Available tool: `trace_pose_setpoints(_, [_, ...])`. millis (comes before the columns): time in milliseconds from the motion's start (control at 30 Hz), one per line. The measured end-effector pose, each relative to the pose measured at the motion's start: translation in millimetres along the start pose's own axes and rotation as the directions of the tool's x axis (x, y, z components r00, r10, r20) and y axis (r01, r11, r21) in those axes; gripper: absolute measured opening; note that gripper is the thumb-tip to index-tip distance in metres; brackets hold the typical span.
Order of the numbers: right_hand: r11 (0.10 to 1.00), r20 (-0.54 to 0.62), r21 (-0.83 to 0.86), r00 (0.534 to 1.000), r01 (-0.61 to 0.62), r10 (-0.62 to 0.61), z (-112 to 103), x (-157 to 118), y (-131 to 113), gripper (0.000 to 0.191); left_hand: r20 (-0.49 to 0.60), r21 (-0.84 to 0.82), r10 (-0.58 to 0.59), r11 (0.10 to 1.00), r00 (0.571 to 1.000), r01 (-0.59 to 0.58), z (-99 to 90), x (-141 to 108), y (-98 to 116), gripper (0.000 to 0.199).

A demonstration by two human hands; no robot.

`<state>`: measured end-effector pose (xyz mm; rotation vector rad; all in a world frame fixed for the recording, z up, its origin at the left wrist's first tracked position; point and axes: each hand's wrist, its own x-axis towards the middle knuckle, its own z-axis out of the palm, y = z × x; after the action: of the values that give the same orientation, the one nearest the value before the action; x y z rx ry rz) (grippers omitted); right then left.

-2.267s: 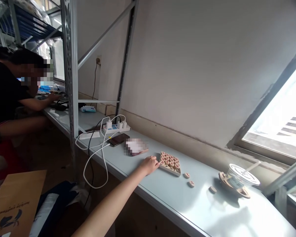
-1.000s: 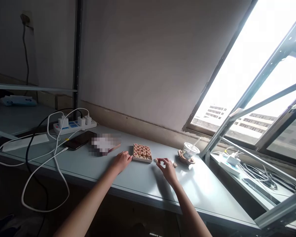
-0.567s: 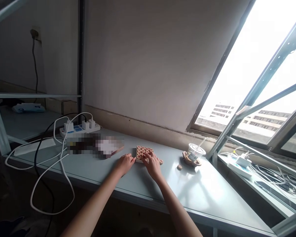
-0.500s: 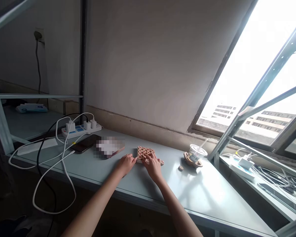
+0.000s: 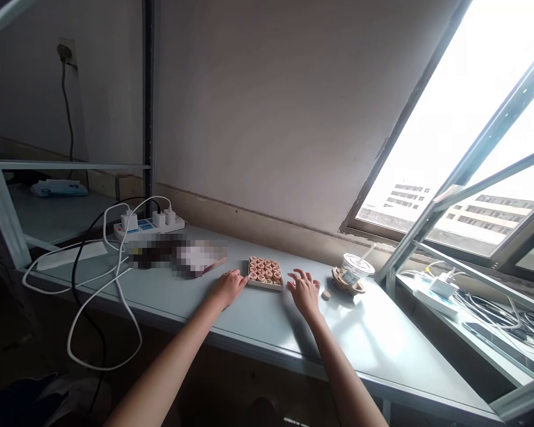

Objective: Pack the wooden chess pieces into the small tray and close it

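A shallow box (image 5: pixel 265 287) on the grey table holds several round wooden Chinese chess pieces (image 5: pixel 260 271), set in rows with their characters facing up. My left hand (image 5: pixel 228 287) rests at the box's left side, fingers curled together against its near left corner. To the right of the box, my right hand (image 5: pixel 305 290) hovers low over the table, fingers spread and apart, with nothing visible in it. One loose wooden chess piece (image 5: pixel 326 295) lies just right of that hand.
A lidded plastic cup (image 5: pixel 356 268) with a straw stands in a brown holder (image 5: pixel 347 284) at the right. Left are a blurred item (image 5: pixel 200 258), a power strip (image 5: pixel 175 224) and looping white cables (image 5: pixel 120 296). Metal shelf posts (image 5: pixel 148 107) flank the table.
My right hand has lifted off the pieces and moved right, its fingers spreading, uncovering the box. The piece seen by the box's right edge no longer shows there. My left hand stays at the box.
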<state>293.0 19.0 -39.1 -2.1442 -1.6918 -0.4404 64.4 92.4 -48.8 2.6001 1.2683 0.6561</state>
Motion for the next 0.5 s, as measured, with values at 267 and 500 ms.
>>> trace_pose_setpoints(267, [0.899, 0.104, 0.437, 0.994, -0.015, -0.035, -2.6, 6.7, 27.4, 0.022, -0.010, -0.004, 0.011, 1.000, 1.000, -0.011, 3.5, 0.5, -2.1, 0.052])
trace_pose_setpoints(500, [0.617, 0.018, 0.786, 0.997, 0.029, -0.071, 1.8, 12.8, -14.9, 0.030, 0.008, 0.028, -0.013, 1.000, 1.000, 0.013, 2.8, 0.7, -0.9, 0.048])
